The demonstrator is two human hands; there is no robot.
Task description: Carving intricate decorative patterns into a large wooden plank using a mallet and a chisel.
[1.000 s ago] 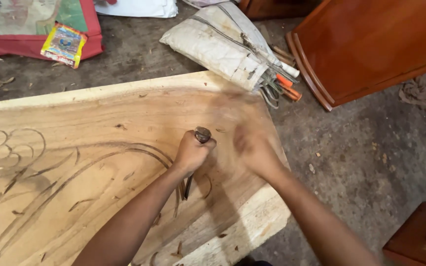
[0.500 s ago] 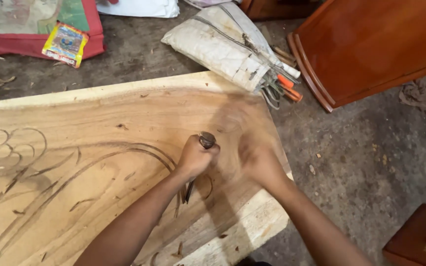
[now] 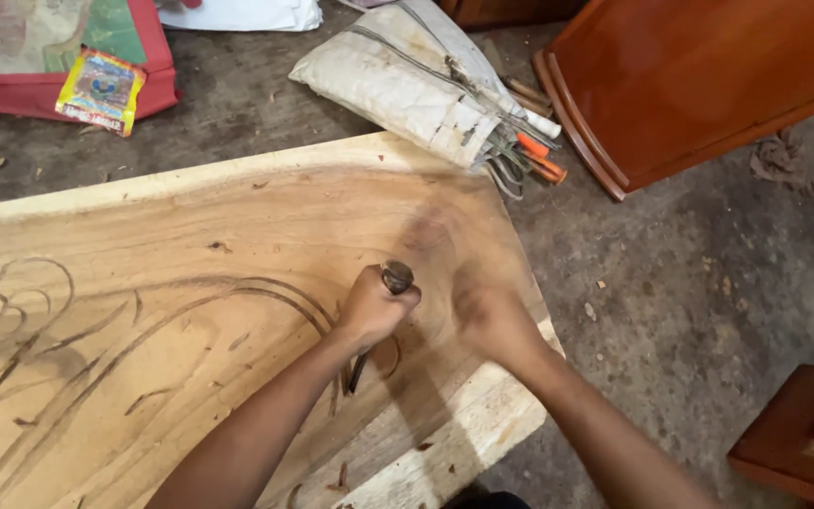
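- The left hand has its fingers wrapped tight round a chisel; the dark butt of the handle sticks out above the fist and the blade slants down to the lower left, its tip in a carved groove.
- The chisel stands on a broad pale wooden slab that lies on the floor; curved lines and scrolls are cut into the slab's left half.
- The right hand is just to the right of the chisel, over the slab near its right edge. It is smeared by motion, so whether its fingers are open or closed, or hold anything, cannot be told.
- Above the slab's far right corner lies a grey-white cloth tool roll, with metal tools and orange handles poking out of its end.
- A red-brown wooden panel lies on the floor at the upper right, well apart from the hands; another red-brown piece sits at the lower right corner.
- A yellow packet rests on the edge of a red mat at the upper left.
- Nothing lies between the hands and the groove.
- Against the frames before, the left hand and chisel have kept their place on the slab; the blurred right hand has come lower and closer to the chisel's butt.
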